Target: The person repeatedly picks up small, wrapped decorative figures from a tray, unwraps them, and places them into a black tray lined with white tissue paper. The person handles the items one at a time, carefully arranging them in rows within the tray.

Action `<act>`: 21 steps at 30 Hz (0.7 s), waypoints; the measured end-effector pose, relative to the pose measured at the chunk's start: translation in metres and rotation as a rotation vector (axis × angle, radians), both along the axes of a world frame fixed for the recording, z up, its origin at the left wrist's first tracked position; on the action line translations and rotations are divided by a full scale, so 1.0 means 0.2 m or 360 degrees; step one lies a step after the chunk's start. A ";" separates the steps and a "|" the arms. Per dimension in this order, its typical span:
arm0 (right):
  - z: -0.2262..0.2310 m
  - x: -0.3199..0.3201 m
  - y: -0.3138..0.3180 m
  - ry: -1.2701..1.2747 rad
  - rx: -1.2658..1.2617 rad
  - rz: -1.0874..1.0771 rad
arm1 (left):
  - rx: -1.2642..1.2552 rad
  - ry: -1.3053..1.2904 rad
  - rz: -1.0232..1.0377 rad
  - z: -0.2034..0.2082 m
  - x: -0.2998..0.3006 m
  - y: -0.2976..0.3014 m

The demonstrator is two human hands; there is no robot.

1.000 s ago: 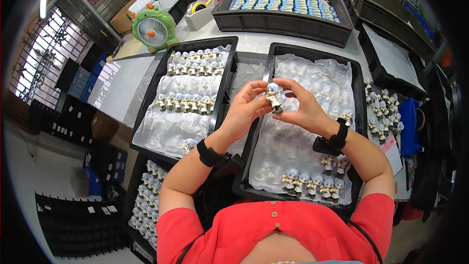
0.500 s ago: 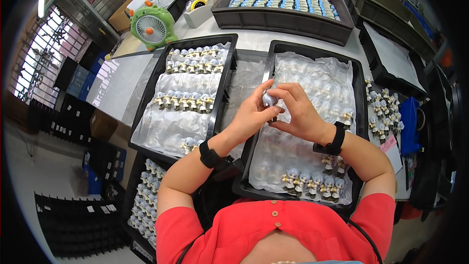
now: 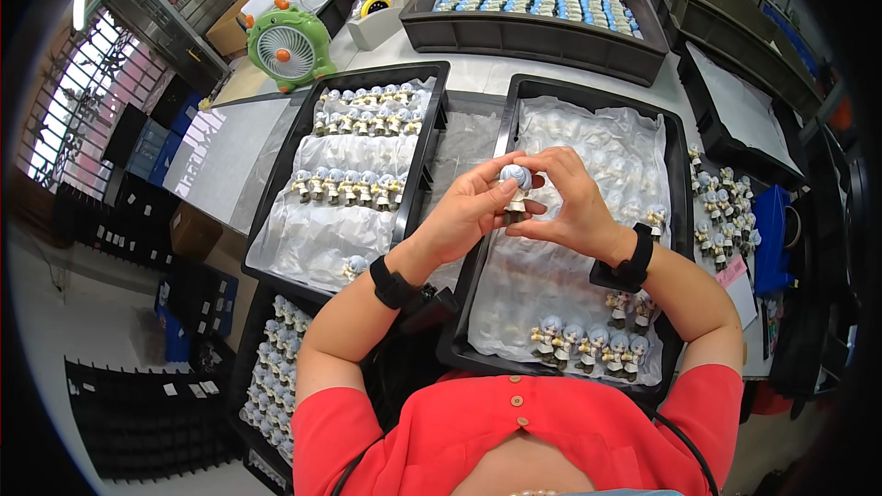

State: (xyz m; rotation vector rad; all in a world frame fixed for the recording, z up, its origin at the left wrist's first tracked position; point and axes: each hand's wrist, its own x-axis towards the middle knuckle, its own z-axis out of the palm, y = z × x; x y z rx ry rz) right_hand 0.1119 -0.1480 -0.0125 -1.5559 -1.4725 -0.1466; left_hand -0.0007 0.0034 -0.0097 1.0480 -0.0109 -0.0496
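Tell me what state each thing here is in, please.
Figurine: upright, held up
Left hand: fingers closed on the figurine
Right hand: fingers curled around the figurine's other side
Left tray: lidless, partly filled
Right tray: lidless, paper-lined
Far crate: lidless, holding many rows
Fan: upright; cannot tell whether running

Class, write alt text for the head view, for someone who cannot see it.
A person's left hand holds a pale-blue-haired figurine, the right hand curled close beside it. Below, two white-lined black trays hold more figurines, many in rows.
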 end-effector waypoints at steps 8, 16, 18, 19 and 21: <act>0.01 0.01 -0.01 0.0008 -0.0023 0.0008 | -0.0026 -0.0015 -0.0060 0.00 0.00 0.00; 0.01 0.02 0.00 0.0022 -0.0046 0.0015 | -0.0057 -0.0015 -0.0074 -0.01 0.01 0.01; 0.01 0.02 -0.01 0.0041 -0.0051 0.0030 | -0.0043 -0.0014 -0.0077 -0.01 0.01 0.01; 0.01 0.02 -0.01 0.0046 -0.0056 0.0033 | -0.0040 -0.0014 -0.0083 0.00 0.01 0.01; 0.01 0.02 -0.01 0.0056 -0.0067 0.0038 | -0.0023 -0.0019 -0.0091 0.00 0.01 0.01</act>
